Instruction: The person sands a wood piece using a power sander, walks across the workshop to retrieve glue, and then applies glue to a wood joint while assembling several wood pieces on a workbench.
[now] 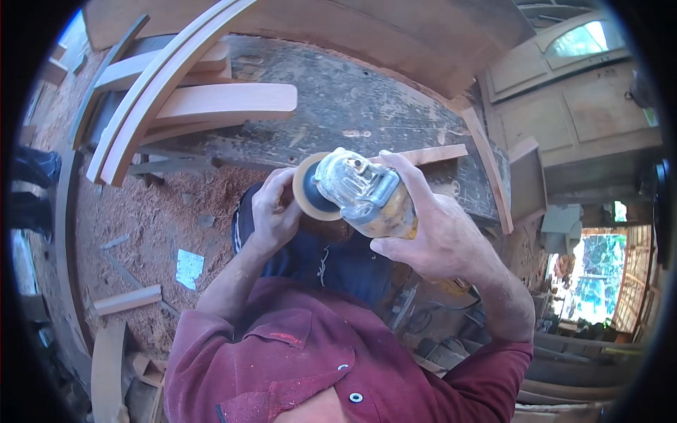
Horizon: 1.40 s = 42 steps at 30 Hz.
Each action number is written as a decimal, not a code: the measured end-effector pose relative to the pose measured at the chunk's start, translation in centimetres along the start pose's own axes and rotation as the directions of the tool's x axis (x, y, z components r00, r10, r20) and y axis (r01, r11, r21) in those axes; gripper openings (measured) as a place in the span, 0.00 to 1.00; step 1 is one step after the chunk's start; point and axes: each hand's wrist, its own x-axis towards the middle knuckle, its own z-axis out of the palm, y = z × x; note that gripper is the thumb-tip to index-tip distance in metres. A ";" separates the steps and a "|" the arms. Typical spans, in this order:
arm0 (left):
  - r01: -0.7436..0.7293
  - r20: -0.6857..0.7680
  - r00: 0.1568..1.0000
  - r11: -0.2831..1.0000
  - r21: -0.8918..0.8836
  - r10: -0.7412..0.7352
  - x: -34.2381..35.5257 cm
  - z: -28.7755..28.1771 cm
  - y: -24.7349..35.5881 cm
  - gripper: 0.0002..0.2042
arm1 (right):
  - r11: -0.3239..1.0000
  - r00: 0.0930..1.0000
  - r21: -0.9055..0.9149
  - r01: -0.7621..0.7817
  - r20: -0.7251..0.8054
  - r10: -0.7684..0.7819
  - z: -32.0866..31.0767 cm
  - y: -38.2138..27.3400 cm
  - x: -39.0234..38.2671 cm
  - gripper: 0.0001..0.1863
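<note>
My right hand (pixel 430 233) is wrapped round the yellow and dusty metal body of an angle grinder (pixel 367 194), held over the bench's front edge. The grinder carries a round tan disc (pixel 307 196) with a dark backing, turned toward the left. My left hand (pixel 276 208) is closed at the left rim of this disc, fingers bent and gripping it. A pale wooden strip (pixel 441 153) lies on the worn bench behind the grinder. Curved pale wooden pieces (pixel 155 99) rest at the bench's left end, above my left hand.
The worn bench (pixel 317 92) spans the top, with a large board (pixel 423 42) behind. Panelled wooden doors (pixel 571 113) stand at right. A person's dark-clad legs (pixel 35 190) show at far left. Shavings and offcuts (pixel 127 299) litter the floor; stacked timber (pixel 564 366) lies lower right.
</note>
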 end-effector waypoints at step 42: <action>-0.070 0.040 0.996 0.992 -0.110 0.075 -0.6 0.2 -1.3 0.20 | 0.998 0.998 0.038 -0.049 0.046 0.047 0.5 0.0 -1.0 0.55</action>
